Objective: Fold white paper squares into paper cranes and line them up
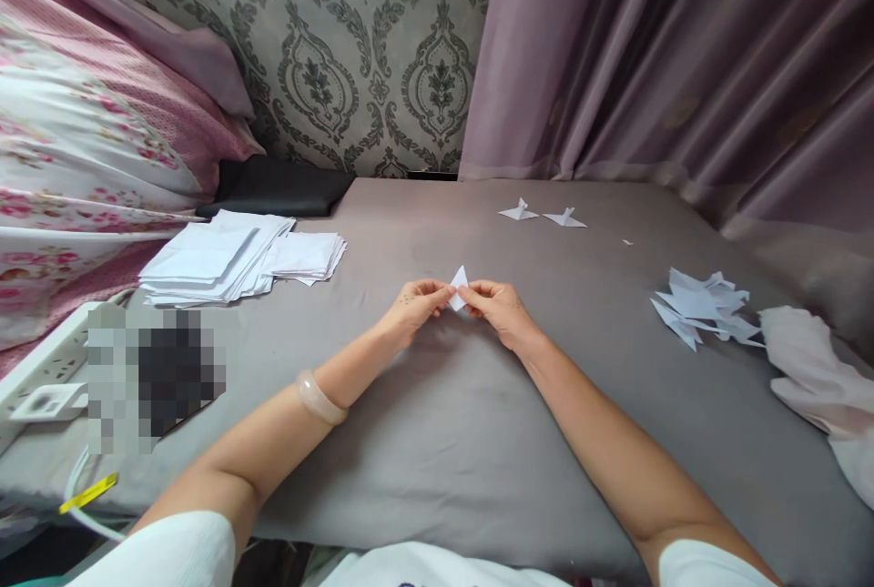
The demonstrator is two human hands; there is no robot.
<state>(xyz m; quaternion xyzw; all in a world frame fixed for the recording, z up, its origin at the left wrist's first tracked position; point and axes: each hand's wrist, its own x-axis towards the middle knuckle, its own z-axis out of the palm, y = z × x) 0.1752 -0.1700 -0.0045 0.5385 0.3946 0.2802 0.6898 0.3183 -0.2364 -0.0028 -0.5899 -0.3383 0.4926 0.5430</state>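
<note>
A small folded piece of white paper (460, 278) is held up between my two hands over the middle of the grey-covered surface, its pointed tip upward. My left hand (418, 307) pinches its left side with thumb and fingers; a pale bangle (320, 398) circles that forearm. On the other side, my right hand (500, 307) grips the paper's right edge the same way. The fingers partly hide the paper's lower part. Beyond the hands stand two folded paper cranes, a left one (520, 210) and a right one (565, 218).
Stacked white sheets (198, 255) and a smaller paper stack (307, 256) lie at the left, before a black folded item (279, 187). A pile of folded paper cranes (706, 303) sits right, beside a crumpled pale cloth (812, 359). A power strip (51, 364) runs along the left edge.
</note>
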